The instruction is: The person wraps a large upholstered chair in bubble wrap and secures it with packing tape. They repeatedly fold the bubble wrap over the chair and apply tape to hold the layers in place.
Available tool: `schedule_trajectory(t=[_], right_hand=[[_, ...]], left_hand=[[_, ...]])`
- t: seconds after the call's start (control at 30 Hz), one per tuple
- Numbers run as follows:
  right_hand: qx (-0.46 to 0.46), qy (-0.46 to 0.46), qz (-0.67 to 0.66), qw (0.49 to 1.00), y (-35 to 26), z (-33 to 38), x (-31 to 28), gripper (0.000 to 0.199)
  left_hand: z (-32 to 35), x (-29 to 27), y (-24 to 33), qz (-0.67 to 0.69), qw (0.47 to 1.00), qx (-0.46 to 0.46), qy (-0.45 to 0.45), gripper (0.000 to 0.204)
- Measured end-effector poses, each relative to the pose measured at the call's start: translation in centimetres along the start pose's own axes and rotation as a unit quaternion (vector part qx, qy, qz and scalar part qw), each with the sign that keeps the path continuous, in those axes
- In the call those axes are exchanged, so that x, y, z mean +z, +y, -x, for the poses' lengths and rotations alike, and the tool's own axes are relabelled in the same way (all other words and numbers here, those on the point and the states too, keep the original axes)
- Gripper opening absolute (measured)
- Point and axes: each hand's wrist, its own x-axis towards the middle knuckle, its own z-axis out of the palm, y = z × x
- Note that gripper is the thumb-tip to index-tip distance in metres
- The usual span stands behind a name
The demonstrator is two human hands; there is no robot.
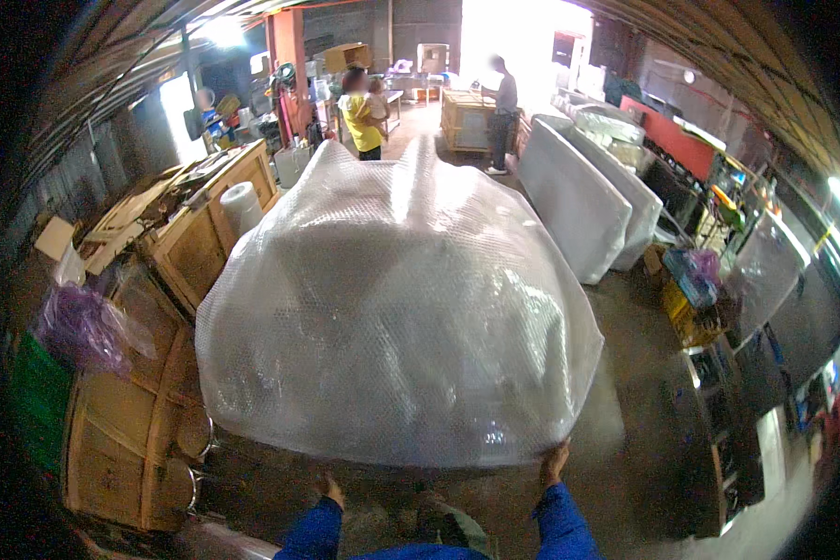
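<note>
Bubble-wrapped bundle point(392, 317): it is directly ahead of both your hands, its near edge just beyond the left and meeting the right. Going left to right, purple plastic wrap point(79, 327) lies well out to the left of your left hand, with a wooden crate point(112, 457) nearer to it. Your left hand point(330, 491) is by the bundle's lower edge; you cannot tell whether its fingers are spread or closed. Your right hand point(555, 463) touches the near right corner, its grip unclear. Beyond that hand, to the right, lean white wrapped panels point(574, 215).
</note>
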Motion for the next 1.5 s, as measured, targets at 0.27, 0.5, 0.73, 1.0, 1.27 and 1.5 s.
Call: schedule_trajectory(t=[0.27,0.5,0.73,1.0,1.27,1.5], right_hand=[[-0.032,-0.217,0.319,0.922,3.3,6.9,-11.1,0.039],[0.209,-0.56,0.624,0.503,13.2,10.4,-24.5,0.054],[0.172,-0.24,0.462,0.836,8.2,8.2,-39.9,0.056],[0.199,-0.021,0.553,0.809,-0.4,2.0,-58.3,0.045],[0.179,-0.042,0.498,0.847,-4.7,-13.4,-52.0,0.043],[0.271,-0.196,0.522,0.785,-5.9,-28.9,-44.0,0.05]], left_hand=[[13.5,6.6,-6.7,-0.13,0.923,0.234,-0.277,0.057],[17.2,9.8,-1.2,-0.093,0.934,0.02,-0.345,0.051],[20.1,14.3,3.6,-0.092,0.948,-0.083,-0.292,0.046],[29.2,28.9,31.4,0.111,0.888,0.084,-0.438,0.044],[28.1,40.7,42.0,-0.155,0.854,0.253,-0.428,0.057],[11.3,51.4,45.1,-0.151,0.902,0.217,-0.34,0.06]])
